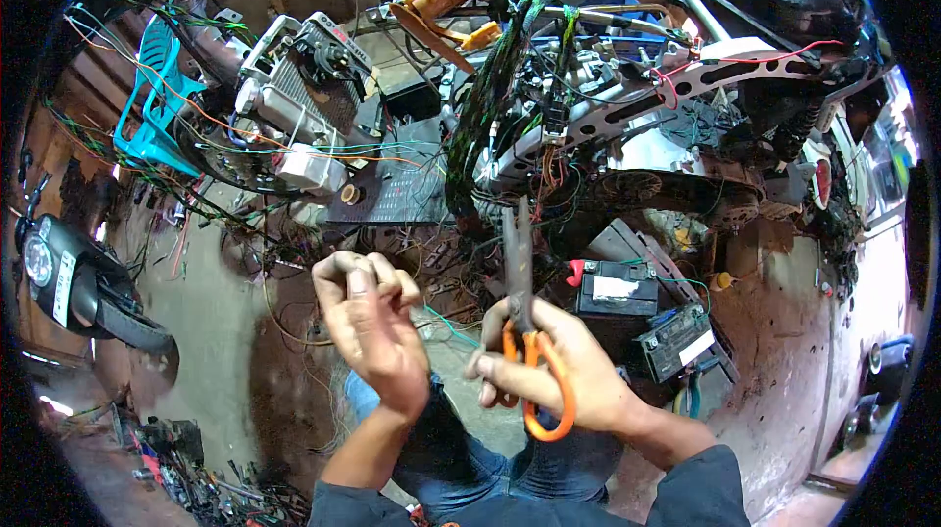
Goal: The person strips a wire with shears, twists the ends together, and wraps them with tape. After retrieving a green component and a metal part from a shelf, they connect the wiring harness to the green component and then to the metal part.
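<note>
The scissors (520, 282) are grasped by the orange handles in the right hand (588, 382), blades pointed up toward the harness (480, 130), seemingly so that fingers are spared. The left hand (371, 326) is raised beside them, fingers curled; whether a wire (453, 329) is pinched there cannot be told.

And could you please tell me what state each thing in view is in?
Scissors: held, blades pointing away from the wearer.
Right hand: closed around the scissors' handles.
Left hand: raised, fingers curled; whether it holds anything is unclear.
Motorbike frame: exposed.
Wire bundle: exposed.
Battery with red terminal piece: detached from the frame.
</note>
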